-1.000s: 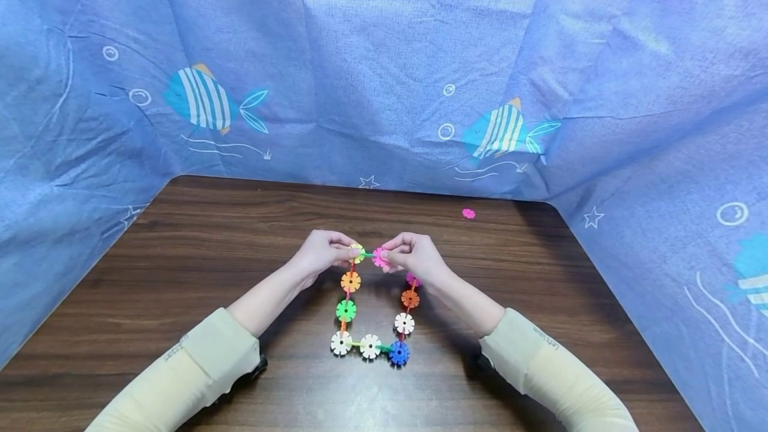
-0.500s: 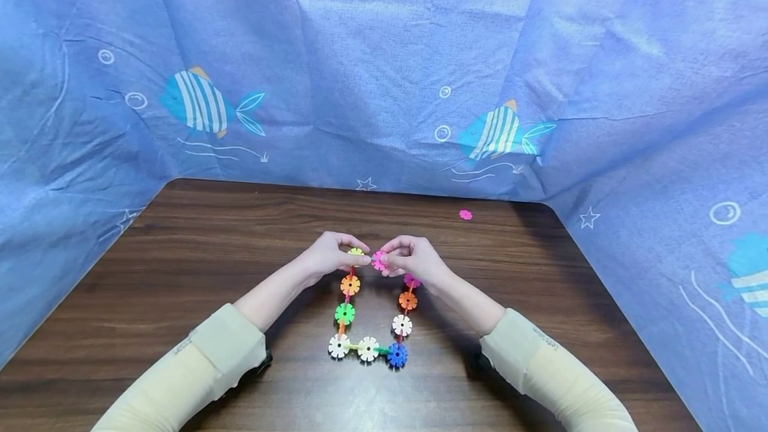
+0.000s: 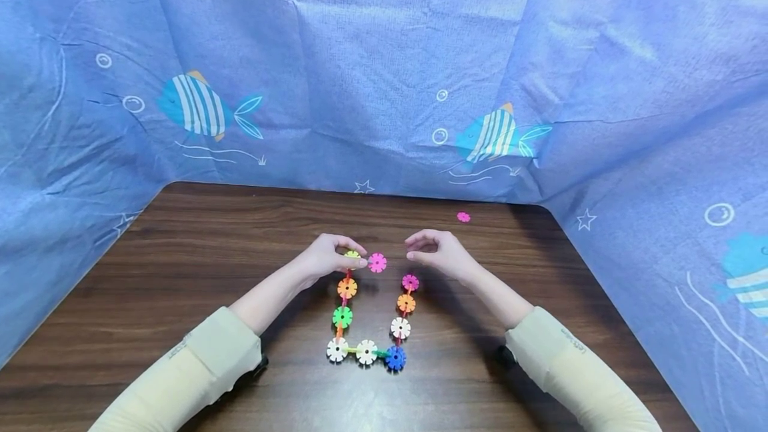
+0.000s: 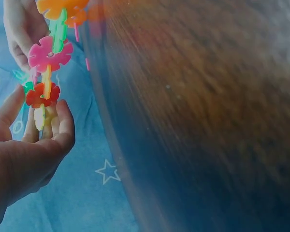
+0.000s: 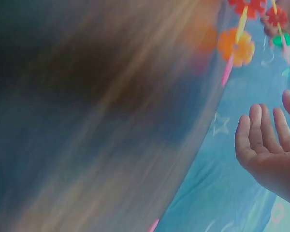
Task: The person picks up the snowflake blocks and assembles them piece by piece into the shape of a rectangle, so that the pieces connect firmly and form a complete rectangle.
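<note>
A chain of slotted plastic snowflake discs lies on the table in a U-like shape, with a blue disc (image 3: 395,358) at its near right corner. My left hand (image 3: 327,256) holds the far left end, thumb and fingers around the yellow disc (image 3: 352,257) and the link beside it. A pink disc (image 3: 377,263) sticks out right of those fingertips. My right hand (image 3: 443,253) is apart from the chain with nothing in it, its fingers loosely bent. Just nearer than it lies the right side's magenta end disc (image 3: 411,283). The left wrist view shows my left fingers (image 4: 63,130) around the chain.
A loose pink disc (image 3: 464,217) lies near the table's far edge, right of centre. A blue fish-print cloth (image 3: 384,85) hangs behind and beside the dark wooden table (image 3: 240,219).
My right hand has let go of the pink disc and moved right, away from it. My left fingers have shifted slightly right along the yellow disc and link.
</note>
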`<state>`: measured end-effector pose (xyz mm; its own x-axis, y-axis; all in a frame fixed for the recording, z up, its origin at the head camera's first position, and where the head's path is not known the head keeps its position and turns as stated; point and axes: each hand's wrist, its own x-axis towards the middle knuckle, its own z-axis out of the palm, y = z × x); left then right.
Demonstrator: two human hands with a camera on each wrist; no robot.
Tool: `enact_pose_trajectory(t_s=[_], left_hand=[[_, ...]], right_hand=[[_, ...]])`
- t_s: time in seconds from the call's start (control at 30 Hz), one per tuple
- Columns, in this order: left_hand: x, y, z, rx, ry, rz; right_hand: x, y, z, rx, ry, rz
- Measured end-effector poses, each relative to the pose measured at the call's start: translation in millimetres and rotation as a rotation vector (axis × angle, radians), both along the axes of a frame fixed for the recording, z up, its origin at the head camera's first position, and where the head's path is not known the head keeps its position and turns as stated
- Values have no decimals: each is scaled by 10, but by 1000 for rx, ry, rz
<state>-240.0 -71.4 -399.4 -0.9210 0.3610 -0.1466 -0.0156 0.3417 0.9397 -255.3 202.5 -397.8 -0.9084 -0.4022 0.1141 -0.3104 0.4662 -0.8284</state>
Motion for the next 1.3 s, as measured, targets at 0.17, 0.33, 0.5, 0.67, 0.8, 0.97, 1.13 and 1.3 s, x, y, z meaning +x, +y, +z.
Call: enact_pose_trajectory(t_s=[0.17, 0.33, 0.5, 0.67, 0.8, 0.97, 1.13, 1.3], left_hand=[[7, -30, -4, 20, 22, -26], [14, -60, -10, 22, 65, -53], [27, -77, -11, -5, 97, -63], [34, -67, 1, -28, 99, -59], [37, -71, -6, -22, 90, -47], [39, -74, -7, -28, 76, -38], [36, -86, -6, -27, 73, -29], [34, -85, 7, -22, 71, -29]], right_hand=[[-106, 237, 34, 92, 87, -21], [-273, 464, 23, 170, 169, -53], [-441, 638, -36, 227, 215, -70], [-567, 792, -80, 234, 229, -108], [-686, 934, -134, 240, 234, -160], [-827, 1104, -194, 254, 214, -205], [-929, 1183, -222, 310, 208, -205], [-1000, 1205, -256, 359, 170, -200]])
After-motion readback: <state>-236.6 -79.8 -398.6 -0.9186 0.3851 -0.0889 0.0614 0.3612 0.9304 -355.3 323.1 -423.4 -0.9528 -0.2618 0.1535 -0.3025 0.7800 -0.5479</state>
